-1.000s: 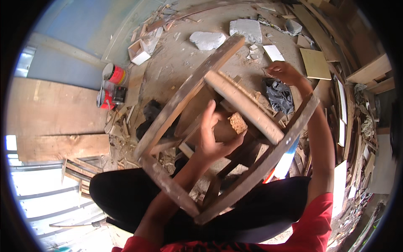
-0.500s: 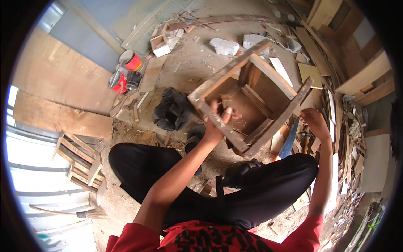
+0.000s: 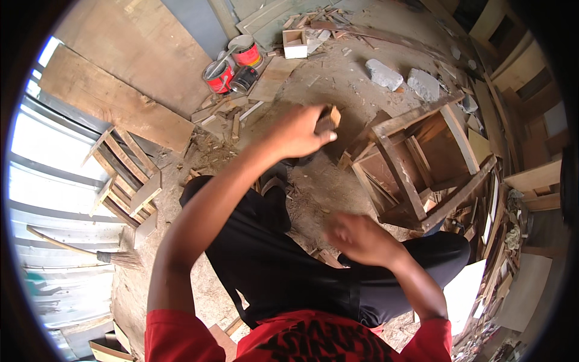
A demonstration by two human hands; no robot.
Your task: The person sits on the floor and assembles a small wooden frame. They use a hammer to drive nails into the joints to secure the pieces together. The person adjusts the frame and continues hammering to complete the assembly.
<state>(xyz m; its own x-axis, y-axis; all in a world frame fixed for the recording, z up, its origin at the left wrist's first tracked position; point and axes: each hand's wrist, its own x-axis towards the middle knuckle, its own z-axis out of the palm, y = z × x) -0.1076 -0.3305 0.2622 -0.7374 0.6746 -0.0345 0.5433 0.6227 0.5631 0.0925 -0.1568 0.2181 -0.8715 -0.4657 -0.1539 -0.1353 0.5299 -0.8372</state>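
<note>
Head view: left hand (image 3: 300, 134) wrapped round a wood block (image 3: 328, 122), likely light, stiff, grab mid-length; right hand (image 3: 357, 239) blurry, can't tell its grip.

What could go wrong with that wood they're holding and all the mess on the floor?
The wooden block might leave a splinter, because the left hand gripping it is bare. The wooden frame is close to the right knee, so a bump could knock it. Someone might also trip on the wood scraps lying about.
</note>
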